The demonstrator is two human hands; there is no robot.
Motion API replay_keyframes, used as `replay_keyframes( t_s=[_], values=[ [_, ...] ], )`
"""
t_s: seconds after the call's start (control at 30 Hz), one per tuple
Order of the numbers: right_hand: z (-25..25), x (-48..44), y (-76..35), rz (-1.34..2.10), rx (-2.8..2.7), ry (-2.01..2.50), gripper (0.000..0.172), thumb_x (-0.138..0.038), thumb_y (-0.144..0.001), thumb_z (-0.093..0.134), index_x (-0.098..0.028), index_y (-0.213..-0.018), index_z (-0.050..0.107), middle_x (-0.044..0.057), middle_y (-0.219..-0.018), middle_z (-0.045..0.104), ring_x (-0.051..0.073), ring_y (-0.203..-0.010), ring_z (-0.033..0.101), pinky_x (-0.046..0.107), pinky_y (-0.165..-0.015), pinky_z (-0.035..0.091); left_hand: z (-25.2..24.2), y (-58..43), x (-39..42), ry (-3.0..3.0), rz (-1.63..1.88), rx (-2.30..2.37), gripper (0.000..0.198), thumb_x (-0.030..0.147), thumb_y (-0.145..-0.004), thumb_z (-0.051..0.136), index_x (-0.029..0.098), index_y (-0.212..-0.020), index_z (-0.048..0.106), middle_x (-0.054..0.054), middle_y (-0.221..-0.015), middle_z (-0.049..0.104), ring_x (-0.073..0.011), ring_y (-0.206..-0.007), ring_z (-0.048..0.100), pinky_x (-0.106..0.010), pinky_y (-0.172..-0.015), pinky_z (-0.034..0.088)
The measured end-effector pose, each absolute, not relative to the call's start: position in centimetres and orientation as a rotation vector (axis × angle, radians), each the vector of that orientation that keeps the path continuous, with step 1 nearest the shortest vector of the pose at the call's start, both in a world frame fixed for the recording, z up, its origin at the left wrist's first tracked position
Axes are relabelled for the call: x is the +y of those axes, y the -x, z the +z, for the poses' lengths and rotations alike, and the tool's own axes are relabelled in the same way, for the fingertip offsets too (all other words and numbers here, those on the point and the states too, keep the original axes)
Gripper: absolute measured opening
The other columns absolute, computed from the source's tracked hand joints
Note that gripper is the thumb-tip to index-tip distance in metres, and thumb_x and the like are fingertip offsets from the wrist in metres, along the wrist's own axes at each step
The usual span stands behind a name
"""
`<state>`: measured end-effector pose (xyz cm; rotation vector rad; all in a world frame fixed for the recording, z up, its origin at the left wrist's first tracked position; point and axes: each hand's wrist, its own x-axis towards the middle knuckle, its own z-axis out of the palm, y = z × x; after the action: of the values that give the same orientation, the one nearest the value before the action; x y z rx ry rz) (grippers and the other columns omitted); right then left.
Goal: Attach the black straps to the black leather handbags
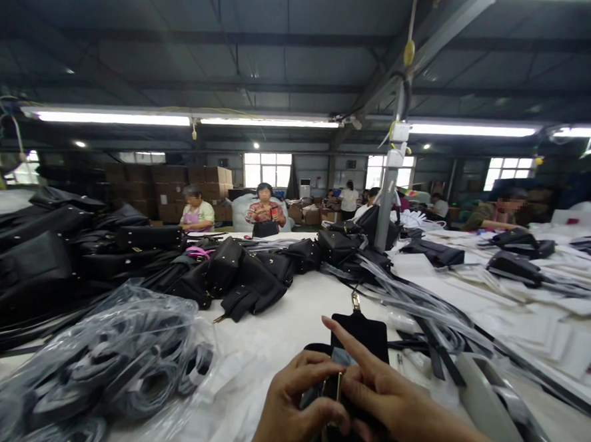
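Observation:
A small black bag (361,335) with gold metal parts lies at the near edge of the table, its upper flap spread away from me. A gold clip (355,301) sticks out at its far end. My left hand (297,398) pinches the bag at a gold metal strip, thumb and fingers close together. Against the same spot presses my right hand (380,383), its thumb bent in and index finger stretched out over the flap. Something grey-blue shows between the hands. My fingers hide much of the bag's lower part.
Rolled grey straps (150,379) in clear plastic lie left. Black bags (242,271) are heaped behind and leftward. A metal post (388,187) rises from the table. Plastic-covered straps (421,302) and a grey-beige device (498,413) are on the right. People work farther back.

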<state>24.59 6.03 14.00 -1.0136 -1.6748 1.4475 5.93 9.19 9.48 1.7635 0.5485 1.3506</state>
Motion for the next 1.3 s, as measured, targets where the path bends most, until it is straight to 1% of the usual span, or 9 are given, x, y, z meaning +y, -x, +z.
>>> replay_keyframes(
  t_s=[0.23,0.43,0.57,0.77,0.97,1.03,1.13,1.2,1.3],
  values=[
    [13.6,5.6,-25.4,1.272,-1.774,1.146,0.078,-0.052,-0.097,0.049,-0.027,-0.159,0.009,-0.003,-0.073,0.064,0.015,-0.072,0.061,0.030,-0.078,0.049,9.4,-5.4,9.2,-1.905,1.313,0.591,0.033,0.040,-0.078,0.082,0.031,-0.109,0.078,-0.007,-0.108,0.071,-0.0239,-0.101,0.066,-0.028,-0.089,0.053],
    [10.8,4.6,-25.8,1.137,-1.630,1.291,0.073,-0.064,-0.093,0.041,-0.030,-0.156,0.028,0.000,-0.065,0.062,0.019,-0.054,0.056,0.032,-0.055,0.047,8.8,-5.8,9.3,-1.805,1.297,0.599,0.036,0.042,-0.072,0.086,0.026,-0.103,0.080,-0.010,-0.106,0.071,-0.0275,-0.100,0.066,-0.034,-0.091,0.053],
    [11.4,4.4,-24.6,0.970,-1.519,1.228,0.064,-0.064,-0.093,0.038,-0.035,-0.150,0.040,0.002,-0.070,0.063,0.022,-0.059,0.059,0.036,-0.060,0.053,8.9,-7.2,8.6,-1.617,1.220,0.509,0.044,0.054,-0.067,0.085,0.023,-0.099,0.081,-0.011,-0.103,0.070,-0.0302,-0.098,0.066,-0.039,-0.090,0.054],
    [11.4,4.4,-24.3,0.818,-1.659,1.164,0.066,-0.058,-0.096,0.039,-0.029,-0.155,0.031,0.004,-0.090,0.067,0.024,-0.087,0.065,0.039,-0.086,0.052,9.3,-7.1,8.1,-1.362,1.254,0.574,0.046,0.053,-0.072,0.081,0.019,-0.103,0.077,-0.011,-0.107,0.068,-0.0291,-0.095,0.067,-0.037,-0.084,0.055],
    [10.8,4.7,-24.7,0.861,-1.743,1.146,0.066,-0.048,-0.097,0.043,-0.027,-0.157,0.025,0.000,-0.075,0.064,0.019,-0.069,0.061,0.034,-0.075,0.053,10.0,-6.9,7.6,-1.260,1.304,0.598,0.034,0.046,-0.078,0.078,0.017,-0.096,0.077,-0.010,-0.103,0.071,-0.0257,-0.089,0.068,-0.032,-0.080,0.054],
    [11.9,4.6,-24.4,0.916,-1.720,1.098,0.065,-0.049,-0.098,0.044,-0.029,-0.156,0.025,0.003,-0.091,0.071,0.020,-0.077,0.065,0.034,-0.079,0.054,10.3,-7.3,7.2,-1.296,1.279,0.571,0.037,0.049,-0.078,0.078,0.018,-0.099,0.076,-0.011,-0.103,0.072,-0.0283,-0.092,0.069,-0.033,-0.078,0.056],
    [13.2,4.4,-24.0,0.955,-1.724,1.065,0.058,-0.049,-0.099,0.041,-0.032,-0.154,0.032,0.007,-0.125,0.068,0.023,-0.107,0.066,0.038,-0.096,0.051,10.5,-7.7,6.8,-1.267,1.243,0.530,0.042,0.053,-0.078,0.076,0.018,-0.102,0.075,-0.012,-0.106,0.073,-0.0317,-0.096,0.069,-0.036,-0.079,0.057],
    [13.4,4.5,-23.8,0.879,-1.779,1.078,0.058,-0.049,-0.097,0.048,-0.031,-0.152,0.037,0.007,-0.136,0.064,0.026,-0.123,0.060,0.042,-0.106,0.045,10.5,-7.8,6.8,-1.223,1.240,0.542,0.044,0.054,-0.081,0.073,0.016,-0.103,0.075,-0.013,-0.105,0.074,-0.0316,-0.095,0.070,-0.038,-0.082,0.056],
    [12.6,4.7,-23.5,0.632,-1.840,1.182,0.062,-0.043,-0.089,0.063,-0.030,-0.147,0.045,0.006,-0.138,0.063,0.028,-0.128,0.058,0.044,-0.110,0.042,10.7,-7.9,6.9,-1.224,1.293,0.594,0.045,0.054,-0.085,0.068,0.014,-0.104,0.076,-0.013,-0.100,0.076,-0.0312,-0.097,0.070,-0.039,-0.088,0.054]
  ],
)
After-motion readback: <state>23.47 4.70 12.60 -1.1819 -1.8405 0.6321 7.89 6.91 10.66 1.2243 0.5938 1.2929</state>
